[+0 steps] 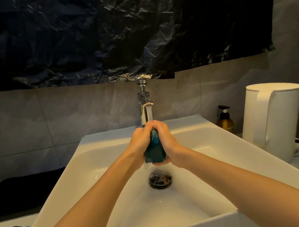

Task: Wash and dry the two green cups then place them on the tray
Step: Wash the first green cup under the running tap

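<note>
2 forearms (101,184) in shot here, long and slim, bare all the way from the bottom edge up to the wrists. Left hand (140,141) bare, right hand (166,138) bare too, fingers (159,125) uncovered.

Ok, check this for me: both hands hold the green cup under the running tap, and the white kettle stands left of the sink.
Wrong on one point: the head view shows the white kettle standing right of the sink, not left. The left hand and right hand do hold the green cup under the running tap.
</note>
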Demonstrator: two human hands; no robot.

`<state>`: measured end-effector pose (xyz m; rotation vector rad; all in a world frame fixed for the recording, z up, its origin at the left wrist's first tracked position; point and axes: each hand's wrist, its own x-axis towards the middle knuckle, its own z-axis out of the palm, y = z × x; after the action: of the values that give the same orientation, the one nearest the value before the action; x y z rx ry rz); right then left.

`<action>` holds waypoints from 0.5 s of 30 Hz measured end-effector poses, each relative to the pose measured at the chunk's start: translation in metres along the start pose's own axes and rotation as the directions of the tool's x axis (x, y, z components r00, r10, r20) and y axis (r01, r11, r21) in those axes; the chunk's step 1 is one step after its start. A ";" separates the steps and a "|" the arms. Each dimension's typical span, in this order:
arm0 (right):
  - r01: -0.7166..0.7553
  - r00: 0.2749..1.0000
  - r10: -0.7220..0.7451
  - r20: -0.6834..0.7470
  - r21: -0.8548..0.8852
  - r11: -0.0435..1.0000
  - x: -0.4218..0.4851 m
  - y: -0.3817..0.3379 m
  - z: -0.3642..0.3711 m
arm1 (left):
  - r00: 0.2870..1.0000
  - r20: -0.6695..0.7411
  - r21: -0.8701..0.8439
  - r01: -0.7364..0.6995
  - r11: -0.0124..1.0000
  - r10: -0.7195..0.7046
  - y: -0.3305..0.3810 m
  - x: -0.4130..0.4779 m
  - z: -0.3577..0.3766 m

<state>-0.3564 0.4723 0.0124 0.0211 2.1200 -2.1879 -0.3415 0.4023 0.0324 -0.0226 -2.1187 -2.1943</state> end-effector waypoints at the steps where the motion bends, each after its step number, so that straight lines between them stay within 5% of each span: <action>1: -0.094 0.996 0.094 0.006 0.061 0.994 0.001 -0.001 0.001 | 0.999 0.013 0.029 -0.033 0.999 0.032 -0.001 -0.001 0.001; 9: -0.198 0.980 0.192 0.050 0.174 0.965 -0.002 -0.008 -0.007 | 0.996 0.045 0.125 -0.087 0.988 0.082 -0.003 -0.004 0.005; 15: 0.274 0.960 -0.279 -0.019 -0.132 0.953 0.004 -0.002 -0.010 | 0.998 -0.039 -0.122 0.047 0.991 -0.052 0.004 0.001 -0.002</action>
<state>-0.3615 0.4820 0.0140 -0.2621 2.4107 -2.1998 -0.3424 0.3996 0.0362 0.0684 -1.9833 -2.3262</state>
